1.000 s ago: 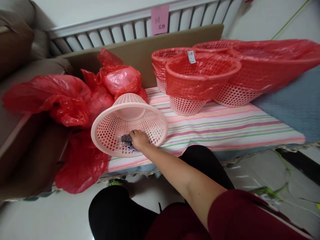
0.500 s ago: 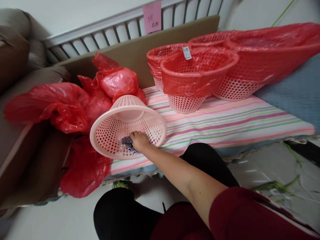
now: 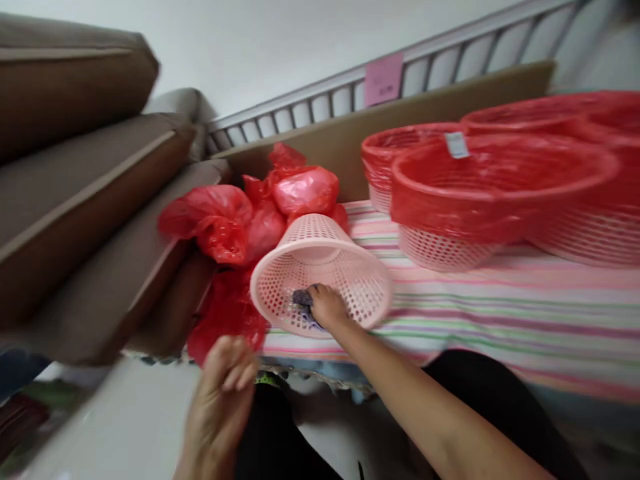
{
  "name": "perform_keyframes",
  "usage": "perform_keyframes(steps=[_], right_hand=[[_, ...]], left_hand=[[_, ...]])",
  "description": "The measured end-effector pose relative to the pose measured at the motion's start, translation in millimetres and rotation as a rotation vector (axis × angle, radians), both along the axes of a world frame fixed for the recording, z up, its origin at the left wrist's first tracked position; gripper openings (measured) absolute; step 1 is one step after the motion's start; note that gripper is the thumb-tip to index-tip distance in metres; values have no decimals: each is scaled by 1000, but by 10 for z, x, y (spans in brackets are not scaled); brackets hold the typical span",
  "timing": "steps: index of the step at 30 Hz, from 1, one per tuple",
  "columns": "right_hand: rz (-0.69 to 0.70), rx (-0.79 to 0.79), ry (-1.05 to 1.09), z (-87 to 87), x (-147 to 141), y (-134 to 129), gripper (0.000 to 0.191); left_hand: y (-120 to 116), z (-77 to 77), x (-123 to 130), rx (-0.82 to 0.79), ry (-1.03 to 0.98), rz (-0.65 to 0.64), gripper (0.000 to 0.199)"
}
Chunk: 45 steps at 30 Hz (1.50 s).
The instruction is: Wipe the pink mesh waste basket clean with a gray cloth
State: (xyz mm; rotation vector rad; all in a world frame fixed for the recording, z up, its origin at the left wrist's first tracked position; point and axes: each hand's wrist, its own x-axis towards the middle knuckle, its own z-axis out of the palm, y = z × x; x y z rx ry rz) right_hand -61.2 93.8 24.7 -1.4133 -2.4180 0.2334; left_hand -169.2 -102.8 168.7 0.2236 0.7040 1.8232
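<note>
My right hand [image 3: 327,307] reaches into a pink perforated plastic basket [image 3: 383,303] that lies on its side, mouth facing me. Its fingers are closed on a crumpled grey-purple cloth [image 3: 303,300], held against the basket's lower inner wall. At the lower left is my left hand [image 3: 225,383], somewhat blurred, fingers curled in a loose fist and nothing visible in them. It is raised in front of a hanging red plastic bag [image 3: 227,310], and I cannot tell whether they touch. Behind the basket sit knotted red plastic bags [image 3: 306,190].
On the right stand several pink baskets [image 3: 445,247] lined with red plastic, one with a white label [image 3: 457,145]. Striped cloth [image 3: 450,307] covers the surface. Brown cushions [image 3: 95,167] are stacked at the left; a board [image 3: 430,107] and a railing with a pink note [image 3: 383,80] run behind.
My view has swung left, so things appear farther right and more cushions show. My left hand has come into view. My right hand stays in the basket with the cloth.
</note>
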Motion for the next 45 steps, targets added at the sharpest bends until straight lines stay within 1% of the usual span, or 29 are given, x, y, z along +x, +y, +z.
perform_keyframes(steps=[2, 4, 5, 7, 9, 13, 18, 23, 27, 28, 29, 31, 32, 33, 34, 35, 36, 37, 38, 39, 40, 42, 44, 45], right_hand=[[16, 11, -19, -19, -8, 16, 30], [27, 24, -42, -37, -16, 27, 31], [29, 30, -54, -44, -19, 27, 31], [29, 39, -75, -52, -21, 16, 31], [26, 47, -88, -53, -20, 1, 31], [14, 49, -96, -52, -25, -8, 31], [2, 47, -91, -86, -31, 12, 32], [7, 68, -94, -126, -36, 31, 33], [0, 77, -97, -135, -41, 32, 34], [1, 76, -99, -134, -41, 33, 35], [2, 73, -101, -133, -42, 34, 35], [-1, 66, -102, -132, -43, 39, 35], [-1, 65, -101, -132, -44, 40, 36], [-1, 64, -98, -134, -45, 41, 36], [1, 66, -95, -138, -46, 41, 36], [4, 68, -94, -144, -47, 38, 37], [7, 69, -96, -151, -49, 35, 37], [7, 71, -103, -161, -53, 32, 38], [8, 75, -113, -171, -60, 32, 38], [12, 80, -127, -183, -72, 38, 38], [16, 85, -141, -194, -89, 54, 37], [22, 96, -162, -208, -148, 136, 37], [2, 96, -165, -204, -241, 300, 37], [-29, 93, -166, -193, -296, 411, 37]], left_hand=[[25, -92, 16, -39, -35, 90, 24], [68, -186, 59, -138, -38, 143, 24], [84, -220, 82, -184, -27, 146, 25], [92, -253, 123, -227, -23, 109, 37], [77, -254, 144, -211, -35, 71, 46], [50, -277, 142, -156, -32, 30, 51], [92, -391, 111, -99, -82, -32, 60], [203, -498, 99, -99, -111, -61, 57], [262, -611, 88, -47, -49, -67, 39], [276, -635, 60, -25, 7, -46, 35], [298, -650, 13, -9, 99, 13, 33], [384, -652, -137, -8, 378, 235, 24], [455, -643, -234, -19, 540, 360, 13], [545, -635, -337, -31, 692, 454, 13], [652, -638, -437, -39, 818, 490, 29], [771, -658, -527, -43, 911, 454, 43], [893, -703, -599, -50, 963, 363, 51], [1010, -775, -651, -69, 971, 253, 52], [1116, -872, -682, -109, 937, 158, 48], [1204, -987, -695, -163, 870, 94, 42], [1271, -1111, -696, -221, 794, 57, 38], [1343, -1340, -683, -320, 672, 47, 32], [1356, -1489, -677, -349, 627, 36, 29], [1352, -1525, -679, -343, 620, 26, 28]])
